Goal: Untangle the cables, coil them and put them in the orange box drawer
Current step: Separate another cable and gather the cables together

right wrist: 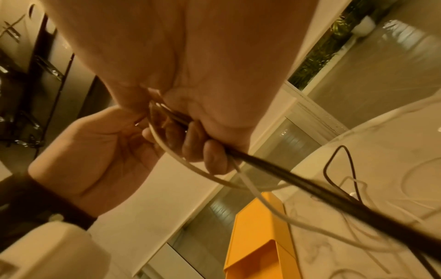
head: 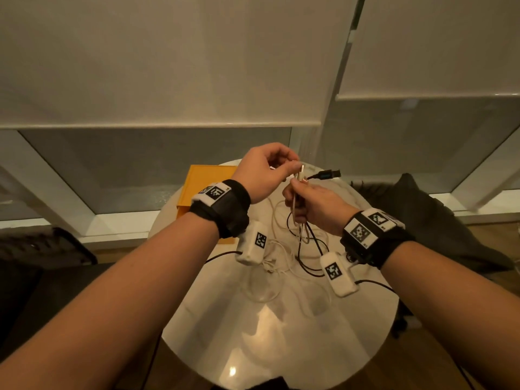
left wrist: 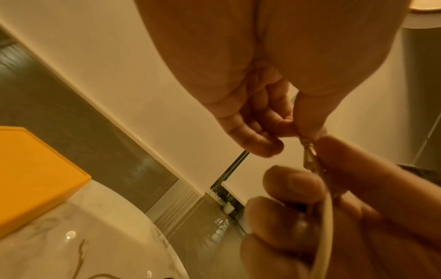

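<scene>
Both hands are raised above the round marble table (head: 281, 333). My right hand (head: 315, 206) grips a bundle of cables: a black cable (right wrist: 274, 171) whose plug (head: 326, 174) sticks out to the right, and white cables (right wrist: 181, 162) that hang down to the tangle (head: 292, 249) on the table. My left hand (head: 270, 170) pinches a white connector (left wrist: 309, 156) at the top of that bundle, right above the right fist. The orange box (head: 202, 190) stands at the table's far left edge, its drawer (right wrist: 257, 260) partly out in the right wrist view.
A dark cushion or bag (head: 439, 220) lies to the right of the table. A black chair or rack (head: 42, 246) stands at the left. Window frames and lowered roller blinds (head: 168, 66) fill the back. The near part of the marble top (head: 267, 347) holds no cables.
</scene>
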The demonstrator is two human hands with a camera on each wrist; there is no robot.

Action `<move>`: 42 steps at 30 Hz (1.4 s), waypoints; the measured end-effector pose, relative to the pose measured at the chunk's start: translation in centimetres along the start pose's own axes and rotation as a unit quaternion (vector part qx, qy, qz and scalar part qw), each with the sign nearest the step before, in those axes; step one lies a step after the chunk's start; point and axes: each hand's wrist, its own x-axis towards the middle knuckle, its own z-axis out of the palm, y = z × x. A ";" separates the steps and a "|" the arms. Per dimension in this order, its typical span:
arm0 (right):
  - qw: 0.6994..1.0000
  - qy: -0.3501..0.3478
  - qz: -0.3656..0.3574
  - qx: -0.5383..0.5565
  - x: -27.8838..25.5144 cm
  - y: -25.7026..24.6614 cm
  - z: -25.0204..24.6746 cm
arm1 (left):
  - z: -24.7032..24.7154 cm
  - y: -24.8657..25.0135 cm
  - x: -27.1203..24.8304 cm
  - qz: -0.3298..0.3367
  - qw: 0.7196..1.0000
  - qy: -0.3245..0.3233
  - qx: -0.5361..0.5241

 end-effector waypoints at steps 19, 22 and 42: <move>0.997 -0.017 0.068 0.015 0.2 0.3 -0.4 | 1.2 -1.3 -1.7 -0.010 0.998 -0.063 0.003; 0.995 0.027 0.093 0.000 0.3 0.4 -0.4 | 1.5 -1.1 -1.5 -0.012 0.997 -0.064 0.043; 0.893 0.206 -0.028 -0.398 -0.2 0.3 -2.9 | 0.4 -0.2 0.0 -0.016 0.995 -0.050 0.082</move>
